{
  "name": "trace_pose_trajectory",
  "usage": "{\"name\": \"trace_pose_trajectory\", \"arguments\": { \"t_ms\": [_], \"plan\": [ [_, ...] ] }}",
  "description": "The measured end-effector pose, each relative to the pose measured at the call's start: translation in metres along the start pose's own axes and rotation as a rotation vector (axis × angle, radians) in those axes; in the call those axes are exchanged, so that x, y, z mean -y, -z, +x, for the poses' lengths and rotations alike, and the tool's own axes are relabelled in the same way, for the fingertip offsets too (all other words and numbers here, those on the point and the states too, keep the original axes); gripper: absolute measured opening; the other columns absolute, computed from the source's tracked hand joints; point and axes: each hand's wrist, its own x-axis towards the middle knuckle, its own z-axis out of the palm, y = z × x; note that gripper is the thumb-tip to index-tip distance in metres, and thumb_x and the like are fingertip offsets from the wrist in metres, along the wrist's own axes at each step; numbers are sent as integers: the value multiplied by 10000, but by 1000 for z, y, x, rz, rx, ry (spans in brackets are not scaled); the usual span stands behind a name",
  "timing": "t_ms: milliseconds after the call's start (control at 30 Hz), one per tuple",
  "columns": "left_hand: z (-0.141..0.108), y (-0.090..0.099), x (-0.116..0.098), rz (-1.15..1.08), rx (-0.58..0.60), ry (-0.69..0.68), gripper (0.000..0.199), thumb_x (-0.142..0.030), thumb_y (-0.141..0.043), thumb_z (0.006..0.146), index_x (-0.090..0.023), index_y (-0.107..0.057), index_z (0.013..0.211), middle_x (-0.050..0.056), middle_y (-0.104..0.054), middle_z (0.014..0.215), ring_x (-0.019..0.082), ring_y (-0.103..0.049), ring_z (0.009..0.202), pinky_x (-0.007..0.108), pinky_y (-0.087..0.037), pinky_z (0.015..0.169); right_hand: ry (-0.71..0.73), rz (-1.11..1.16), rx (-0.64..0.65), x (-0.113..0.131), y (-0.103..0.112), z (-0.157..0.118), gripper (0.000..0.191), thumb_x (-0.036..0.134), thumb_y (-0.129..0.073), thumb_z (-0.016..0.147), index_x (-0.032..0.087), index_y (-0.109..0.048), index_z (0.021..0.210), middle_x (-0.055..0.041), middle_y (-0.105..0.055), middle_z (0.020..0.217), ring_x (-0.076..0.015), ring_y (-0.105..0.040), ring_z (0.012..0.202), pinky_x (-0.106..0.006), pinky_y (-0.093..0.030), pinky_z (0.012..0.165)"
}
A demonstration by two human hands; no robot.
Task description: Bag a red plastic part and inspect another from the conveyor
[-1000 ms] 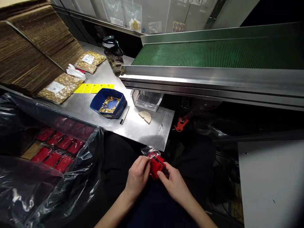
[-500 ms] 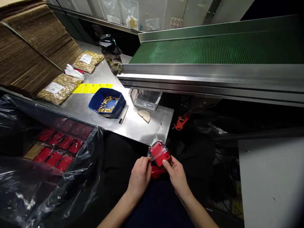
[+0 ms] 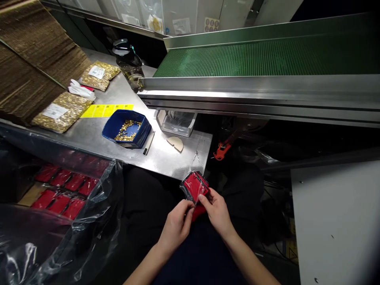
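Observation:
A red and black plastic part [image 3: 194, 186], partly covered by clear plastic film, is held above my lap, close to the bench's near corner. My right hand [image 3: 217, 209] grips its right side, thumb on top and fingers beneath. At its lower left edge, my left hand [image 3: 179, 219] pinches the clear film between thumb and fingertips. Another red piece [image 3: 198, 211] shows below, between my hands; whether it is joined to the held part I cannot tell.
On the metal bench [image 3: 166, 162] are a blue bin [image 3: 126, 128] of small brass pieces, a pen [image 3: 149, 143], a beige half-disc [image 3: 175, 144] and a clear tray [image 3: 175, 122]. A green conveyor [image 3: 237, 61] runs behind. Bagged red parts [image 3: 63, 178] lie left; an orange tool [image 3: 222, 151] hangs right.
The held part has turned, and the film now lies over more of its face. My left hand has shifted to its lower edge. The whole view has moved slightly.

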Motion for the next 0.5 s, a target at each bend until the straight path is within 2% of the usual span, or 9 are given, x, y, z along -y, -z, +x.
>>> {"name": "trace_pose_trajectory", "arguments": {
  "t_ms": [67,133,267,333,500],
  "plan": [
    [1,0,-3,-75,6,5,122,-250,-484,1041,-230,-601,1014,46,-628,920,194,-600,815,314,-499,753,11,-8,-2,-1,-3,-2,346,461,-531,999,180,-660,1155,-101,-775,1056,-241,-745,932,-319,-584,857],
    [5,2,-7,-146,-37,-5,124,-268,-505,1035,-223,-614,994,52,-617,933,202,-584,855,323,-484,792,14,-46,10,1,-6,-4,344,481,-560,990,185,-683,1113,-90,-782,990,-240,-749,868,-309,-585,798],
    [21,12,-14,-495,-108,161,177,-351,-566,1009,-202,-626,933,37,-587,872,189,-552,815,301,-474,756,16,-185,38,12,-7,1,396,557,-555,993,205,-722,1060,-66,-787,885,-235,-746,781,-278,-542,675],
    [32,20,-14,-609,-126,213,205,-388,-560,1001,-199,-599,932,26,-567,839,176,-535,771,292,-474,726,33,-280,48,21,-6,7,392,555,-513,1018,231,-734,1021,-48,-782,858,-227,-737,765,-275,-506,661],
    [61,40,-10,-620,-160,205,232,-407,-487,994,-202,-499,887,16,-492,781,171,-500,729,311,-475,703,156,-488,0,48,-4,15,274,377,-486,1058,250,-725,1101,-71,-773,1066,-263,-700,996,-365,-459,893]
  ]
}}
